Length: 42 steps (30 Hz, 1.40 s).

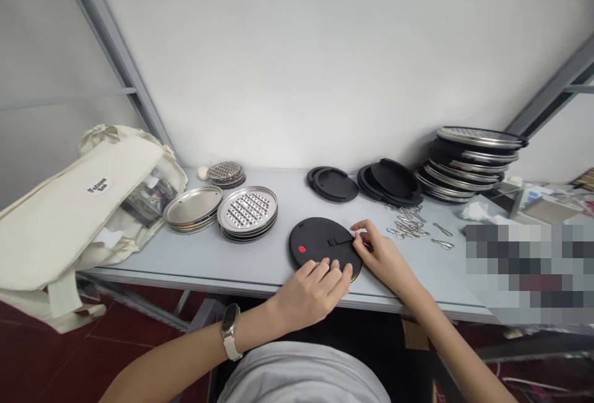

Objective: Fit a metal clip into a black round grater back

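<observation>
My left hand [310, 294] was lying fairly flat on the near edge of a round matte black disc [320, 243], fingers slightly spread, pressing rather than gripping. My right hand [375, 251] was curled at the disc's right edge beside one small black tab [340, 240], but I can't tell if it had hold of anything. The disc sat on a pale grey table [139, 270] and had one red dot [302, 249] on it. Behind it were two stacks of round black plastic lids [334, 185], a stack of silver perforated metal graters [247, 210], a stack of plain round metal plates [192, 207], a small stack of graters [226, 173], and one tall, tilted stack of mixed black and metal discs [473, 164]. There was also a pile of small silver metal clips [408, 223], with two lying apart [442, 243]. On the left lay a cream canvas tote bag [88, 217] with an oval label [98, 186] I couldn't read.
</observation>
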Each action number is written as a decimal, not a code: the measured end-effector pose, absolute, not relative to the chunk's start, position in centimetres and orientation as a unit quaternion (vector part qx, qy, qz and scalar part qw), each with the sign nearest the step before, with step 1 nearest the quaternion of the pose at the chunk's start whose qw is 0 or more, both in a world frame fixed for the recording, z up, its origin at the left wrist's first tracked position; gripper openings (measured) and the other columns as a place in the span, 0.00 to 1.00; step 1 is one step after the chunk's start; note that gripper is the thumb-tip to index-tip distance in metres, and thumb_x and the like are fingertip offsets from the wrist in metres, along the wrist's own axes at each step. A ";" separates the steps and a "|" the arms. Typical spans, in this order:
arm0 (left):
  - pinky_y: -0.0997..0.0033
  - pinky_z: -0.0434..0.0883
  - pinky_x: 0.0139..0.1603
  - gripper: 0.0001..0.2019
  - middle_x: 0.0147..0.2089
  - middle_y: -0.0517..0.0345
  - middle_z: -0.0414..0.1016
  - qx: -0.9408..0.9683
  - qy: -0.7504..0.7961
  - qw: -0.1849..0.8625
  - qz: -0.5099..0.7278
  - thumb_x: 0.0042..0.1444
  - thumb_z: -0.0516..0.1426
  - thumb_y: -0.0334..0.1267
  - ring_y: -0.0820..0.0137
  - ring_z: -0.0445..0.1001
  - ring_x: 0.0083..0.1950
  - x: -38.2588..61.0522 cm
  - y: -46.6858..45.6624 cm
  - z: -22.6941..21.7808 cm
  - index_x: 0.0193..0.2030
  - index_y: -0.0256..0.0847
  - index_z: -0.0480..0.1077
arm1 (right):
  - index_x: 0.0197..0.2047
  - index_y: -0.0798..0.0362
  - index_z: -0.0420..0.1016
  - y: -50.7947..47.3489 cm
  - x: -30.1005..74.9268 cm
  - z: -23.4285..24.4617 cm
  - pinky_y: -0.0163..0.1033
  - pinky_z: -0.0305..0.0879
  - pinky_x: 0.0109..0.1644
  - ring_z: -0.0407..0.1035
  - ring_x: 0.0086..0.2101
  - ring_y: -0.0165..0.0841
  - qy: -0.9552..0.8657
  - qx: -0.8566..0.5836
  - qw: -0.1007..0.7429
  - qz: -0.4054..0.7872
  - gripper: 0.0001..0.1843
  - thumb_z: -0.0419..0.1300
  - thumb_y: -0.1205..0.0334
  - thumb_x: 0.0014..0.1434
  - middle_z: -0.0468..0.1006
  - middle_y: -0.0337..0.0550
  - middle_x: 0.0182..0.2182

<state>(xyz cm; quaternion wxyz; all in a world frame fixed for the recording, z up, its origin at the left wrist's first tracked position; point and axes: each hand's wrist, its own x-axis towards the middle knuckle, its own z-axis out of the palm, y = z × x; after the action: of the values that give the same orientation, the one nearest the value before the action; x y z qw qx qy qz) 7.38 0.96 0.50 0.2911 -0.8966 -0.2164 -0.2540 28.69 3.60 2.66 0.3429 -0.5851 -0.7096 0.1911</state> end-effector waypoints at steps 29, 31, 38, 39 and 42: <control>0.67 0.66 0.46 0.17 0.53 0.47 0.74 -0.896 -0.217 0.285 -0.261 0.69 0.52 0.39 0.65 0.73 0.50 7.4 1.0 0.5 0.60 0.33 0.67 | 0.42 0.49 0.59 3.4 28.5 3.1 0.34 0.54 0.27 0.59 0.19 0.30 -0.709 -0.584 0.353 0.178 0.06 0.48 0.59 0.63 0.59 0.27 0.17; 0.67 0.67 0.46 0.17 0.53 0.47 0.74 -0.895 -0.218 0.287 -0.263 0.69 0.52 0.38 0.65 0.73 0.50 7.4 1.0 0.5 0.60 0.34 0.67 | 0.42 0.49 0.59 3.3 28.5 3.1 0.33 0.55 0.27 0.59 0.19 0.30 -0.707 -0.586 0.352 0.181 0.06 0.48 0.59 0.63 0.59 0.27 0.17; 0.67 0.66 0.46 0.17 0.52 0.47 0.74 -0.895 -0.213 0.286 -0.268 0.69 0.53 0.38 0.64 0.73 0.50 7.4 1.0 0.5 0.60 0.33 0.67 | 0.42 0.49 0.59 3.4 28.5 3.0 0.33 0.54 0.27 0.59 0.19 0.30 -0.708 -0.586 0.353 0.175 0.06 0.48 0.59 0.62 0.59 0.27 0.17; 0.67 0.66 0.46 0.16 0.52 0.46 0.74 -0.895 -0.214 0.287 -0.267 0.69 0.53 0.37 0.64 0.73 0.50 7.4 1.0 0.6 0.60 0.33 0.67 | 0.42 0.49 0.59 3.4 28.5 2.9 0.34 0.55 0.27 0.58 0.19 0.30 -0.708 -0.586 0.353 0.174 0.06 0.48 0.59 0.62 0.59 0.27 0.17; 0.67 0.66 0.46 0.17 0.52 0.46 0.74 -0.896 -0.215 0.285 -0.264 0.69 0.53 0.38 0.64 0.73 0.50 7.4 0.9 0.6 0.60 0.33 0.67 | 0.43 0.49 0.59 3.4 28.6 2.8 0.34 0.55 0.27 0.58 0.19 0.30 -0.709 -0.586 0.352 0.173 0.06 0.49 0.59 0.62 0.59 0.27 0.17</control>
<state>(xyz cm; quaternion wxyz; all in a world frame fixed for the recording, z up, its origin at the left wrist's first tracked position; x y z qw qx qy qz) 7.43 0.94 0.61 0.2848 -0.8960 -0.2146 -0.2645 28.61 3.45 2.83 0.3523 -0.5858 -0.7092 0.1726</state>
